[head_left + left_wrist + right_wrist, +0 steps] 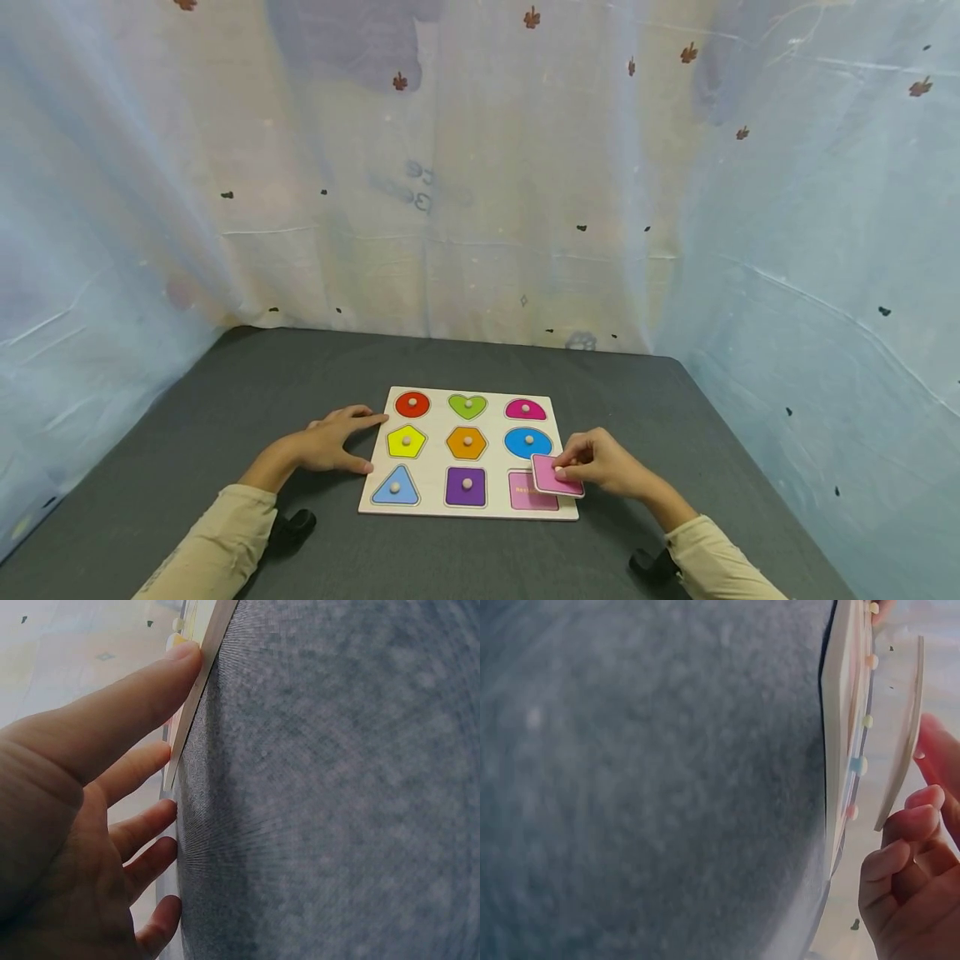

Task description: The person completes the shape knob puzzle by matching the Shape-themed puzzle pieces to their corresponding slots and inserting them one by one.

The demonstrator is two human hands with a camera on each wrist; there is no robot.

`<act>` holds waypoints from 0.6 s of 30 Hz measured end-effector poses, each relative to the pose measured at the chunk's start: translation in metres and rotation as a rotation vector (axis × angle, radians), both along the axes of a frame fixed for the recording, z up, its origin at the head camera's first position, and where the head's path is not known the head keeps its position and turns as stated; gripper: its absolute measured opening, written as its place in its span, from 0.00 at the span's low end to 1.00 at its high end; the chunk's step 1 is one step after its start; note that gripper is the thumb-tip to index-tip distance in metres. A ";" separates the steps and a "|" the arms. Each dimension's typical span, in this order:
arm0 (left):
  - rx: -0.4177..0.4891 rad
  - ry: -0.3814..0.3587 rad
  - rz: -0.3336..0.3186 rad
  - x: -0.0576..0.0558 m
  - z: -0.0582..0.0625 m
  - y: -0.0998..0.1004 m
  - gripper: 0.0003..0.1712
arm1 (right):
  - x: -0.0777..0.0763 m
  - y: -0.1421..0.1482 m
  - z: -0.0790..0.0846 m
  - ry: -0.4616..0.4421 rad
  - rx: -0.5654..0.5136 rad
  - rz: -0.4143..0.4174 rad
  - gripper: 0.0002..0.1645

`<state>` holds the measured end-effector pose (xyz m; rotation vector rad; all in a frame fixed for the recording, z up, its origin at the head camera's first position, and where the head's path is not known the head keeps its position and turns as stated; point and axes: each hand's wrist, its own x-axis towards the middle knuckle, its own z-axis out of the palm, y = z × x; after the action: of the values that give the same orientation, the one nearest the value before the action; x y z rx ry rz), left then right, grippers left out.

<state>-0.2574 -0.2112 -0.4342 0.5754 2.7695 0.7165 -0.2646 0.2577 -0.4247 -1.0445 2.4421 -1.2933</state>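
A wooden peg puzzle board (431, 492) lies on the dark table with coloured shapes in its recesses. My right hand (603, 462) pinches the knob of a pink rectangle piece (564, 487), held above the board's near right corner. Beneath it, partly covered, shows the pink rectangular recess (528, 493) with print on its floor. In the right wrist view the piece (904, 742) appears edge-on, apart from the board (838, 750). My left hand (330, 442) rests at the board's left edge, thumb and index finger touching it, fingers spread; the left wrist view shows the thumb (142, 690) on the edge.
Seated in the board are a purple square (465, 493), a blue oval (517, 435), a light blue triangle (397, 492), an orange hexagon (457, 450) and several other knobbed shapes. The dark grey tabletop (450, 558) extends around it. Pale printed sheeting (480, 275) hangs behind and beside the table.
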 end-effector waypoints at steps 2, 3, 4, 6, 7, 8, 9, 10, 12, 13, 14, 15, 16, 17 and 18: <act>-0.003 -0.002 0.002 0.000 0.000 0.000 0.50 | 0.000 -0.002 -0.001 -0.002 0.005 0.001 0.08; -0.004 -0.001 0.002 -0.001 0.000 0.000 0.50 | 0.000 -0.003 -0.001 -0.002 0.008 0.001 0.08; -0.004 -0.003 0.002 -0.001 0.000 0.000 0.50 | 0.000 -0.004 -0.002 -0.002 0.008 0.004 0.08; -0.005 -0.004 0.004 -0.001 0.001 0.000 0.50 | 0.000 -0.007 -0.003 0.001 0.008 0.012 0.07; -0.004 -0.006 0.004 -0.001 0.001 0.001 0.50 | 0.000 -0.008 -0.004 0.006 0.007 0.017 0.07; -0.002 -0.007 0.004 -0.001 0.001 0.001 0.50 | 0.000 -0.010 -0.005 0.006 0.006 0.022 0.07; 0.000 -0.008 0.005 -0.001 0.001 0.001 0.50 | 0.001 -0.011 -0.005 0.011 0.007 0.025 0.06; 0.000 -0.009 0.005 -0.001 0.001 0.001 0.50 | 0.001 -0.013 -0.005 0.013 0.010 0.026 0.06; 0.003 -0.012 0.006 -0.001 0.001 0.001 0.50 | 0.001 -0.016 -0.005 0.017 0.018 0.025 0.06; 0.004 -0.014 0.007 -0.001 0.001 0.001 0.50 | 0.001 -0.017 -0.005 0.021 0.026 0.021 0.06; 0.005 -0.015 0.008 -0.001 0.001 0.001 0.50 | 0.001 -0.019 -0.005 0.023 0.035 0.017 0.06; 0.005 -0.017 0.009 -0.001 0.001 0.001 0.50 | 0.001 -0.020 -0.004 0.024 0.042 0.015 0.06; 0.005 -0.018 0.010 -0.001 0.001 0.001 0.50 | 0.001 -0.022 -0.004 0.019 0.050 0.013 0.06; 0.006 -0.021 0.012 0.000 0.001 0.001 0.51 | 0.001 -0.023 -0.003 0.018 0.056 0.012 0.06; 0.006 -0.022 0.013 0.000 0.001 0.001 0.51 | 0.001 -0.025 -0.003 0.013 0.061 0.011 0.06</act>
<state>-0.2578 -0.2100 -0.4330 0.5482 2.7543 0.7295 -0.2636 0.2330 -0.4277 -1.0521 2.4656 -1.2039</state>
